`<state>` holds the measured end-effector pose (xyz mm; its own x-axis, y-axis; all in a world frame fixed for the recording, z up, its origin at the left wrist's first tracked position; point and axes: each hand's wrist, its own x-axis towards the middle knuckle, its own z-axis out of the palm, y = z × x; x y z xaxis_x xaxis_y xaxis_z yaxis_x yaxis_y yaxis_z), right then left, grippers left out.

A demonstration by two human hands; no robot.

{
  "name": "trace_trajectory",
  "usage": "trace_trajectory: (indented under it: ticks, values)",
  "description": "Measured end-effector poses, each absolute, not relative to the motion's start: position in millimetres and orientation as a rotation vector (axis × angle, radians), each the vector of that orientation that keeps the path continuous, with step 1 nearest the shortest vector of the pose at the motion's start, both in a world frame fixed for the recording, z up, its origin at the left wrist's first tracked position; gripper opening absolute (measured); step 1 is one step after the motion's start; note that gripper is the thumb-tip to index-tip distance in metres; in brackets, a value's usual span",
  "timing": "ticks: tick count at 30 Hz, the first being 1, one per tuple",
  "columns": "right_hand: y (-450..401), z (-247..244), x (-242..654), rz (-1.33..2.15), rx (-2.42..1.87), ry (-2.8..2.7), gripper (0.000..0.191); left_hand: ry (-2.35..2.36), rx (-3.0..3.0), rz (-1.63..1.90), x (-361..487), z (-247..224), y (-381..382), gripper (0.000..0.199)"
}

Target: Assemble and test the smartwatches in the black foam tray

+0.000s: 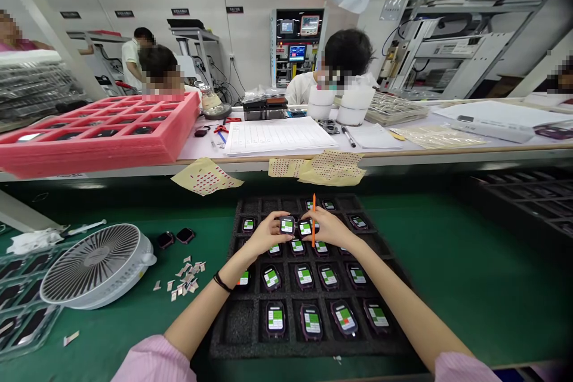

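Observation:
Above the far part of a black foam tray, my left hand grips a smartwatch body between thumb and fingers, its screen lit green and white. Close beside it, my right hand holds a second smartwatch body, along with an orange pen-shaped stick standing nearly upright between the fingers. More watch bodies with lit screens lie in the tray's compartments; one in the front row shows an orange-red patch. My forearms hide parts of the tray's sides.
Left of the tray are a round white fan, two dark watch bodies and several small pale pieces. A raised shelf edge crosses behind, bearing a pink foam tray and papers. Another black tray sits right. Co-workers are beyond.

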<state>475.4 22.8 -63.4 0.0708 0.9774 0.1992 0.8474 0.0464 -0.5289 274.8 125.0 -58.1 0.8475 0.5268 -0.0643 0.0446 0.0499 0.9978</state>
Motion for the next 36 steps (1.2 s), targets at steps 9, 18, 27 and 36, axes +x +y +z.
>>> trace_trajectory:
  ticks: [9, 18, 27, 36]
  values:
    - [19, -68, 457, 0.987, -1.141, -1.006, 0.056, 0.482, 1.518, 0.449, 274, -50, 122, 0.062]
    - [9, -52, 447, 1.184, -0.959, -0.949, 0.040, 0.469, 1.491, 0.508, 275, -46, 120, 0.043]
    - [7, -54, 446, 1.164, -1.054, -1.058, 0.032, 0.552, 1.557, 0.564, 276, -46, 119, 0.036]
    - [4, -46, 443, 1.184, -1.065, -1.146, 0.040, 0.498, 1.599, 0.591, 275, -46, 116, 0.038]
